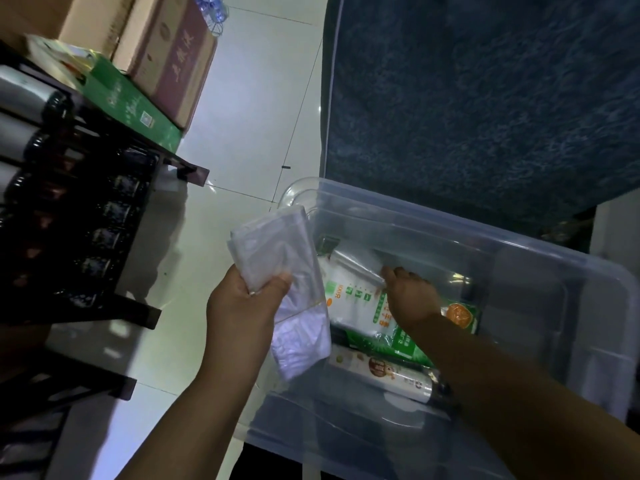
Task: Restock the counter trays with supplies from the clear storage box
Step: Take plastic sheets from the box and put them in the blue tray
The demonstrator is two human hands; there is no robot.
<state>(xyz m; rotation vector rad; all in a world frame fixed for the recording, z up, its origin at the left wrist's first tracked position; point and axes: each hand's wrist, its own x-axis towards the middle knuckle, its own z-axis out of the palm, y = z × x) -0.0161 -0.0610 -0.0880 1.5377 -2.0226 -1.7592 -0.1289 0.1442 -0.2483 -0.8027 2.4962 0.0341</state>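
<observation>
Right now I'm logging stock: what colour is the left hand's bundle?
Plastic bag bundle: translucent white, head view.

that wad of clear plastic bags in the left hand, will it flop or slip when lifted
Likely floppy: the clear plastic bags droop below the left hand, which grips them mid-length. Probably light, since one hand holds the whole wad up. The glossy film may slide, so a firm pinch seems wise.

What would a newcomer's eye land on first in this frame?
The bundle of clear plastic bags, held up mid-frame in the left hand, is bright against the dim room. Next comes the clear storage box at lower right, where the right hand reaches down onto green-and-white packets. At far left stands a dark rack of bottles.
</observation>
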